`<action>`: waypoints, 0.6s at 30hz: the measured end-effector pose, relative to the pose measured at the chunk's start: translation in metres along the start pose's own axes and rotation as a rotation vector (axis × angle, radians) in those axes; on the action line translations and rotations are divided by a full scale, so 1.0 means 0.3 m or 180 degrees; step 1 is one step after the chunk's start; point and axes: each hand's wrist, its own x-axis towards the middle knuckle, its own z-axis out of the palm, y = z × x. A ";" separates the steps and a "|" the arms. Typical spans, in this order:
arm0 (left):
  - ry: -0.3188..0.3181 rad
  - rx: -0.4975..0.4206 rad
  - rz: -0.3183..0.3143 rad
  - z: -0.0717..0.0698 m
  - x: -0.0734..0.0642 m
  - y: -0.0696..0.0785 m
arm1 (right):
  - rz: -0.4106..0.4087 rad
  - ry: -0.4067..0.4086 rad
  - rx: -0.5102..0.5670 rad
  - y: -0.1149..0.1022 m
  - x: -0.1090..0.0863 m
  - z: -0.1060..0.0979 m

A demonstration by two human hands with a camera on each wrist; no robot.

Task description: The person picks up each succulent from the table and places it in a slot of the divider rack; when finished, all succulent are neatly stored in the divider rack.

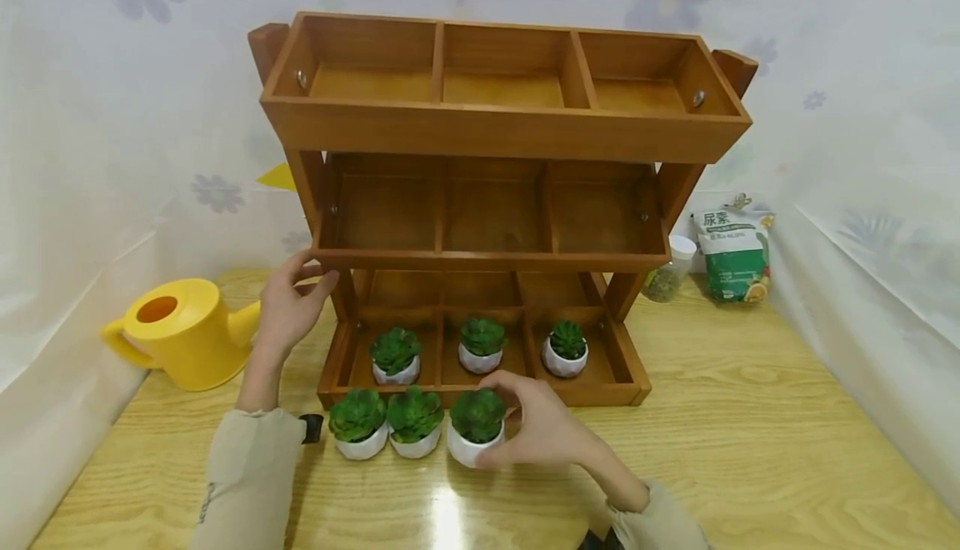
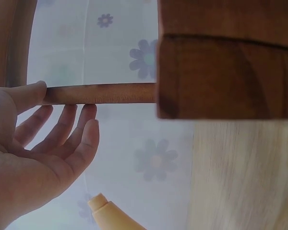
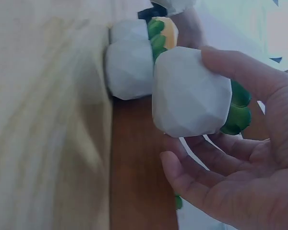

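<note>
My right hand [image 1: 540, 423] grips a small potted succulent [image 1: 477, 429] by its white faceted pot, thumb in front. In the right wrist view this pot [image 3: 189, 93] is held above the wooden surface. Two more potted succulents, one at the far left [image 1: 360, 425] and one beside it [image 1: 415, 422], stand in front of the three-tier wooden plant shelf [image 1: 510, 129]. My left hand [image 1: 292, 304] is at the shelf's left side. Its thumb and fingertips pinch a thin wooden edge [image 2: 120, 93] in the left wrist view.
Three potted succulents, left [image 1: 396, 356], middle [image 1: 482, 344] and right [image 1: 565, 348], sit in the bottom tier's compartments. A yellow watering can [image 1: 191, 337] stands left. Right of the shelf are a white-lidded jar [image 1: 670, 271] and a green-and-white bag [image 1: 733, 254].
</note>
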 end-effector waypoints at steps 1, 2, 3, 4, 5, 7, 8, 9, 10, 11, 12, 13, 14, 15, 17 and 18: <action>0.0004 -0.0001 0.0001 0.000 0.000 0.000 | 0.0003 0.0024 0.0064 -0.006 0.001 -0.009; 0.0007 -0.0009 0.0007 0.001 0.000 0.001 | 0.0006 0.0051 0.0118 -0.012 0.002 -0.020; 0.0006 -0.0011 0.0016 0.001 -0.001 0.000 | 0.0005 0.0080 0.0185 -0.019 0.004 -0.032; 0.0006 -0.0008 0.0025 0.002 0.000 0.000 | 0.0015 0.0130 0.0213 -0.028 0.007 -0.044; 0.0004 -0.0010 0.0028 0.002 0.000 0.000 | 0.0019 0.0186 0.0222 -0.038 0.010 -0.058; -0.0007 -0.0006 0.0025 0.002 0.001 0.000 | 0.0032 0.0302 0.0263 -0.062 0.017 -0.088; -0.0009 -0.0009 0.0026 0.002 0.001 0.000 | 0.0036 0.0378 0.0273 -0.077 0.022 -0.105; -0.0012 -0.0010 0.0014 0.002 0.001 0.000 | 0.0043 0.0455 0.0289 -0.093 0.026 -0.121; -0.0015 -0.0009 0.0004 0.002 0.001 0.000 | 0.0057 0.0536 0.0299 -0.109 0.030 -0.138; -0.0017 -0.0009 -0.0005 0.001 0.001 0.000 | 0.0052 0.0602 0.0342 -0.125 0.034 -0.155; -0.0020 -0.0009 -0.0008 0.001 0.000 0.000 | 0.0055 0.0669 0.0401 -0.140 0.038 -0.172; -0.0020 -0.0012 -0.0003 0.000 0.000 0.000 | 0.0048 0.0736 0.0446 -0.156 0.042 -0.190; -0.0026 -0.0014 0.0000 0.000 0.000 0.000 | 0.0022 0.0801 0.0485 -0.171 0.045 -0.208; -0.0035 -0.0007 -0.0005 -0.001 0.000 0.000 | -0.0015 0.0862 0.0504 -0.185 0.048 -0.225; -0.0035 0.0011 -0.0004 -0.003 0.001 -0.001 | -0.0103 0.0989 0.0513 -0.211 0.056 -0.261; -0.0037 0.0018 -0.0009 -0.004 0.001 -0.001 | -0.0147 0.1066 0.0489 -0.222 0.061 -0.278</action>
